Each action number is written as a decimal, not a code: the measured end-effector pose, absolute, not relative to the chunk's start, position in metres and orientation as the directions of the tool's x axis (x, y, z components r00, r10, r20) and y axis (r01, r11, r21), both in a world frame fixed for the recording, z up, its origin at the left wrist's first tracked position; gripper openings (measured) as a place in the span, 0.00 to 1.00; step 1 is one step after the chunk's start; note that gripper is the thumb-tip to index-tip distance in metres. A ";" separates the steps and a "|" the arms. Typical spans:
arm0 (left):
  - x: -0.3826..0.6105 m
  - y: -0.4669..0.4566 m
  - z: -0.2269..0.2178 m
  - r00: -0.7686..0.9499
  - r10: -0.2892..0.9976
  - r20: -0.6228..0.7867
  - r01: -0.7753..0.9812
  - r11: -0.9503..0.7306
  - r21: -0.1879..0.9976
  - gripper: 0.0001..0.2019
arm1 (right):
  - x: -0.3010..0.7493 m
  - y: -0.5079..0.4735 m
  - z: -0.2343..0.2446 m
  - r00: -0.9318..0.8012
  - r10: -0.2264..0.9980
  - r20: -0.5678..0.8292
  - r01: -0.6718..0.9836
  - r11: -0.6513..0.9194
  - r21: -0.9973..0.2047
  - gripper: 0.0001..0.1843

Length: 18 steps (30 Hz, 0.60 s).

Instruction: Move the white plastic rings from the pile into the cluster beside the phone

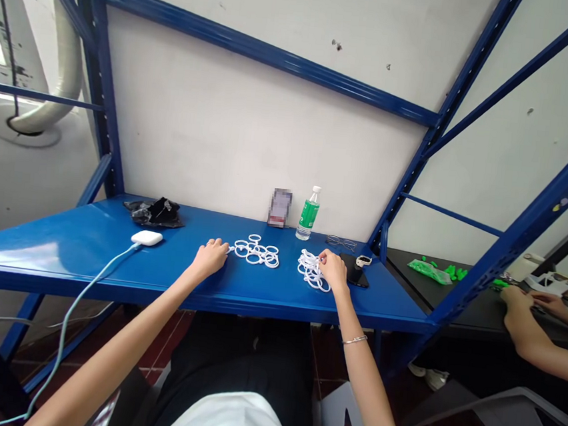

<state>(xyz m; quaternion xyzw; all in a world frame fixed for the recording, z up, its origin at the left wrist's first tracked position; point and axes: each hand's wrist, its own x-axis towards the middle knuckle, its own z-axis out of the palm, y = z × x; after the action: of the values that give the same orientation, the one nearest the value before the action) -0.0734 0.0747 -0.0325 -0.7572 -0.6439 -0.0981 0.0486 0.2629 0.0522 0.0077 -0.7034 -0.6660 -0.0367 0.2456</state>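
Note:
Two groups of white plastic rings lie on the blue tabletop (152,277). My left hand (210,258) rests on the table to the left of the looser ring group (257,252). Its fingers are curled, and a bit of white ring shows at the fingertips; the rest of that ring is hidden. At the right edge of the denser ring pile (309,269), my right hand (333,267) has its fingers pinched on a white ring, mostly covered by the fingers. A bracelet circles my right wrist.
Behind the rings stand a water bottle (308,214) and a blurred upright phone (280,208). Eyeglasses (341,243), a dark phone (356,272) and a watch (362,261) lie right. Left are a black plastic bag (156,212) and a white charger (147,238). A co-worker's hands (517,299) handle green pieces.

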 end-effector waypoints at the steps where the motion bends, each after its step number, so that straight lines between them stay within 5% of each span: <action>1: -0.073 0.075 -0.033 0.147 0.962 0.231 0.985 -0.163 0.049 0.17 | 0.263 0.053 0.007 0.110 0.924 0.367 0.952 0.007 -0.305 0.06; 10: -0.077 0.074 -0.021 0.119 0.948 0.296 0.969 -0.176 0.172 0.14 | 0.260 0.058 0.003 0.033 0.901 0.432 0.917 0.145 -0.371 0.06; 15: -0.063 0.059 0.002 0.398 0.872 0.284 0.573 -0.478 0.666 0.12 | 0.235 0.044 0.010 -0.169 0.871 0.462 0.715 0.431 -0.550 0.10; 18: -0.047 0.044 0.012 0.567 0.786 0.248 0.245 -0.448 0.860 0.16 | 0.208 0.031 0.010 -0.355 0.823 0.443 0.482 0.567 -0.668 0.15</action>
<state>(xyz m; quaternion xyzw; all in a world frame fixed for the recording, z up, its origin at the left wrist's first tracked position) -0.0473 0.0442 0.0116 -0.7846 -0.3285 -0.3296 -0.4098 0.2077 0.0315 0.0102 -0.4111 -0.7939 0.2176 0.3917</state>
